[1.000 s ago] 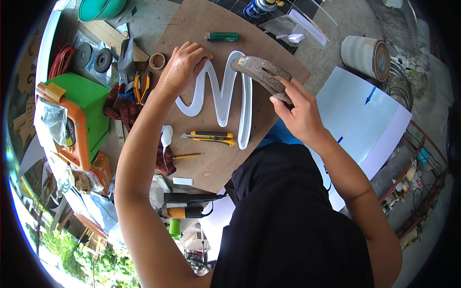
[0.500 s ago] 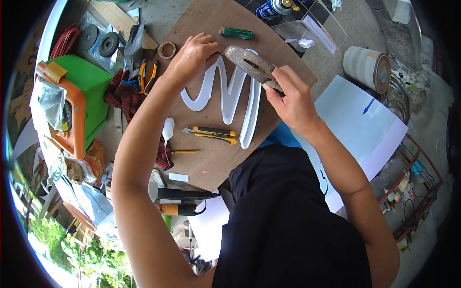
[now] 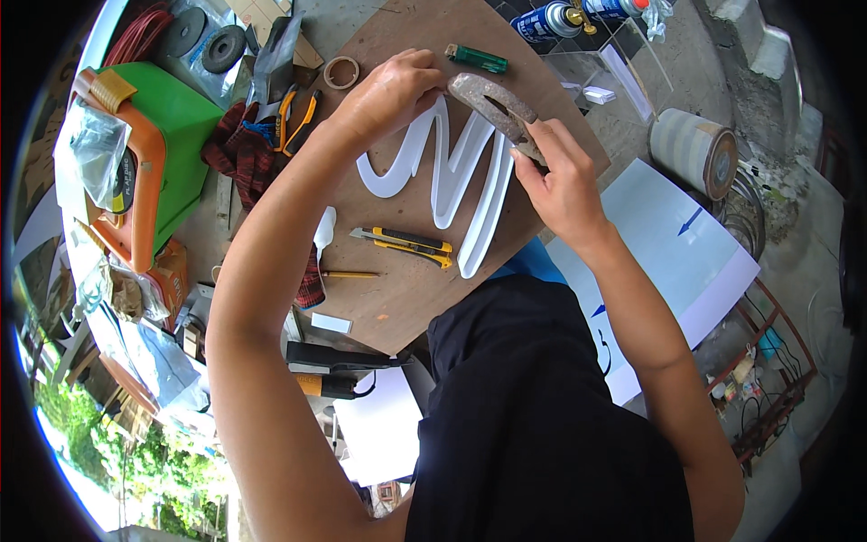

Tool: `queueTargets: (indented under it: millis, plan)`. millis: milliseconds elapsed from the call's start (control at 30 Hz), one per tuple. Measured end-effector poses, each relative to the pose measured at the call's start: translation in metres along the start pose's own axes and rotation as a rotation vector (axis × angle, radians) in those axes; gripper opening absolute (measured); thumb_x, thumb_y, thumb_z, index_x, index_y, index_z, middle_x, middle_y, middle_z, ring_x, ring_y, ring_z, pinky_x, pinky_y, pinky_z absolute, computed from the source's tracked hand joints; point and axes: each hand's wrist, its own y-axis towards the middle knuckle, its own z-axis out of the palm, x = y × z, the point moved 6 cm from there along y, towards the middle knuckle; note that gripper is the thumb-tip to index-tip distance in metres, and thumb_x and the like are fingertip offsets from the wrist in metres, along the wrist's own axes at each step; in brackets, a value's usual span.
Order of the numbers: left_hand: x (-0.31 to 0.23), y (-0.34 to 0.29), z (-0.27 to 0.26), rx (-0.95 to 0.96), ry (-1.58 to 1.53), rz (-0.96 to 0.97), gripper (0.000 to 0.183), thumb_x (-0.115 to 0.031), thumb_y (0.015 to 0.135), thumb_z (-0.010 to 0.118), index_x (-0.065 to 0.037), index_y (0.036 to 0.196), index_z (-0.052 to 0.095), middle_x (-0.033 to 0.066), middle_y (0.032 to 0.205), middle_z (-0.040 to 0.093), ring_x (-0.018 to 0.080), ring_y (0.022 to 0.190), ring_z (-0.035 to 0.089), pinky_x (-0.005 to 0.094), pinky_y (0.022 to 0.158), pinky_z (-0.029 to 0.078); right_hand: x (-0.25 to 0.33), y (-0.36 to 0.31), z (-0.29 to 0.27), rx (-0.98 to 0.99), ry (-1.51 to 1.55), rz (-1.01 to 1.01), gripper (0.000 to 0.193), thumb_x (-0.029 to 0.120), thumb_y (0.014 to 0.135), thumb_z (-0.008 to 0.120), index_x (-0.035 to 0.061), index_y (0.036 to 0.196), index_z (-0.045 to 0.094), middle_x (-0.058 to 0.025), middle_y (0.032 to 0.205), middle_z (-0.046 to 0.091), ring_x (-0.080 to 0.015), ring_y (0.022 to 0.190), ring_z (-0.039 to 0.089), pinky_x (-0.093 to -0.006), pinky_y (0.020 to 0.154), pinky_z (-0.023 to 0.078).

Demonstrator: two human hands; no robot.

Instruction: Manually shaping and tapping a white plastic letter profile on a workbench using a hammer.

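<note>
- R hand (image 3: 569, 185): gripping rusty slotted bar (image 3: 471, 92) over worktop (image 3: 397, 307); prob. heavy, stiff; hold near end.
- L hand (image 3: 395, 92): fingers curled; contents can't tell.
- White letter (image 3: 444, 206): on worktop; prob. light, brittle; hold edges.

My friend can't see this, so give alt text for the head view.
A person's right hand holds a rough, slotted, curved piece over a white wavy form on a brown board, the left hand close by. A yellow cutter and green lighter lie nearby.
</note>
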Motion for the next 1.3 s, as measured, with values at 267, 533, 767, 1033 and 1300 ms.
queueTargets:
  millis: [267,533,767,1033,1300]
  plan:
    - [0.002,0.001,0.002,-0.026,0.01,0.033,0.024,0.001,0.079,0.075,0.001,0.102,0.071,0.0145,0.1,0.064,0.0349,0.101,0.064,0.0432,0.09,0.055,0.005,0.003,0.001,0.018,-0.011,-0.03,0.042,-0.001,0.089,0.07,-0.0062,0.129,0.058,-0.0178,0.102,0.063,-0.0362,0.083,0.07,-0.042,0.07,0.056]
    - [0.003,0.001,0.002,-0.043,0.007,0.034,0.023,-0.001,0.078,0.076,0.0,0.101,0.072,0.0138,0.1,0.064,0.035,0.101,0.065,0.0437,0.089,0.055,0.015,0.002,0.002,-0.015,-0.042,-0.058,0.042,0.0,0.089,0.069,-0.0047,0.13,0.059,-0.0174,0.102,0.062,-0.0361,0.08,0.07,-0.0424,0.067,0.056]
    - [0.002,0.001,0.004,-0.038,-0.001,0.043,0.023,-0.001,0.078,0.076,-0.001,0.1,0.072,0.0136,0.099,0.064,0.035,0.099,0.065,0.0435,0.089,0.055,0.009,-0.002,0.008,-0.005,-0.061,-0.07,0.042,0.0,0.089,0.069,-0.0044,0.13,0.059,-0.0169,0.1,0.062,-0.0365,0.079,0.07,-0.0434,0.065,0.056]
    - [0.005,0.002,0.004,-0.015,0.005,0.006,0.024,0.001,0.078,0.075,0.0,0.101,0.072,0.0137,0.1,0.064,0.0344,0.099,0.065,0.0433,0.089,0.055,0.004,-0.001,0.01,-0.017,-0.065,-0.068,0.043,0.001,0.089,0.069,-0.0046,0.13,0.058,-0.0165,0.1,0.062,-0.0364,0.078,0.07,-0.0437,0.065,0.057]
    - [0.004,-0.001,0.004,0.005,0.006,-0.002,0.021,-0.001,0.08,0.074,0.001,0.101,0.071,0.0149,0.099,0.064,0.0356,0.1,0.064,0.0435,0.088,0.055,0.011,-0.001,0.002,-0.041,-0.051,-0.033,0.042,0.0,0.089,0.069,-0.0031,0.129,0.059,-0.017,0.1,0.062,-0.0383,0.079,0.069,-0.0442,0.067,0.057]
